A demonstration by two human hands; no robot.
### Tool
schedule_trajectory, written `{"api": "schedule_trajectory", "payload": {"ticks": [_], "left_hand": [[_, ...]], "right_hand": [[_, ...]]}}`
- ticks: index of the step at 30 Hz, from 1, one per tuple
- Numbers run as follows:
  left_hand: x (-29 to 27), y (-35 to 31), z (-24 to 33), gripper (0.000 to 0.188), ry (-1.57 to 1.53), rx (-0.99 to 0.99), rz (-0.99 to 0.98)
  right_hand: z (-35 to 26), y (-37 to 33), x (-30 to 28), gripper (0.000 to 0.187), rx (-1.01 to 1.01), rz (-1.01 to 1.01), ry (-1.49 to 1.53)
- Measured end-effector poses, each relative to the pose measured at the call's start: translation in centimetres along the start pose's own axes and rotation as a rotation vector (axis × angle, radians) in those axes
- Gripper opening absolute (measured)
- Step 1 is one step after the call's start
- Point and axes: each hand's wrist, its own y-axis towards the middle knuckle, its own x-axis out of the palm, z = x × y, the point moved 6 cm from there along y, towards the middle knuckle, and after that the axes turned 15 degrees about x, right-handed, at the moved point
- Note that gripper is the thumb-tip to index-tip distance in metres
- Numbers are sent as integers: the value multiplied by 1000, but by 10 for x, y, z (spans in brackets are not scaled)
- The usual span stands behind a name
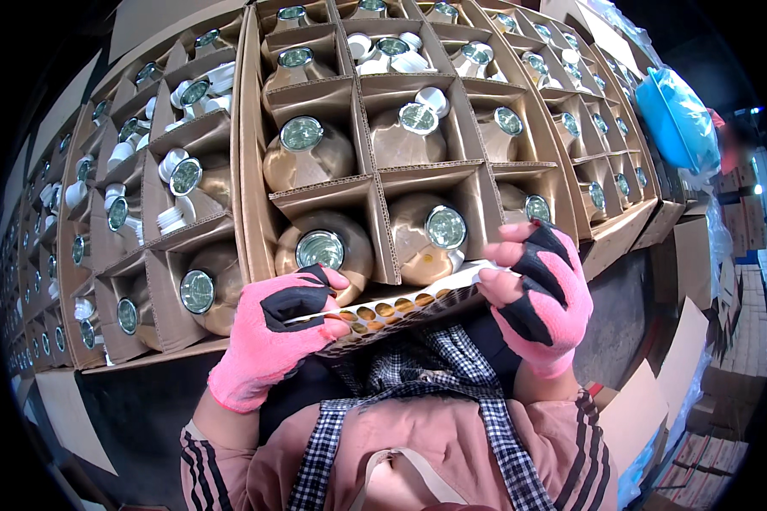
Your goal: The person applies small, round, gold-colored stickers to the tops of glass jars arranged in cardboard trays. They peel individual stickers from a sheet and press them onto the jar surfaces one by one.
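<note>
Beside carton (256,196): left hand (274,328) gripping 1 gold-dot sheet (400,308), right hand (544,302) touching.

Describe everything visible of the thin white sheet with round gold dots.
The thin white sheet with round gold dots looks like paper or sticker stock; the dots are shiny and set in rows. It is seen at a steep slant, rising toward the right, just before the brown partitioned cardboard carton. The pink-and-black-gloved left hand grips its left end; the similarly gloved right hand has fingertips at its right end.
</note>
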Motion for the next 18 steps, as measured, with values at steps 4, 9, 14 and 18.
{"api": "schedule_trajectory", "payload": {"ticks": [4, 9, 14, 18], "left_hand": [[2, -1, -2, 16, -31, -32, 6], [2, -2, -4, 13, -44, -66, 21], [2, 1, -4, 22, 5, -74, 48], [1, -3, -6, 16, -49, -109, 40]], "right_hand": [[-1, -2, 0, 23, -43, 25, -14], [-2, -1, 0, 19, -40, 17, 4], [-1, 0, 1, 17, -30, -2, 3], [2, 1, -1, 18, -5, 8, 62]]}}
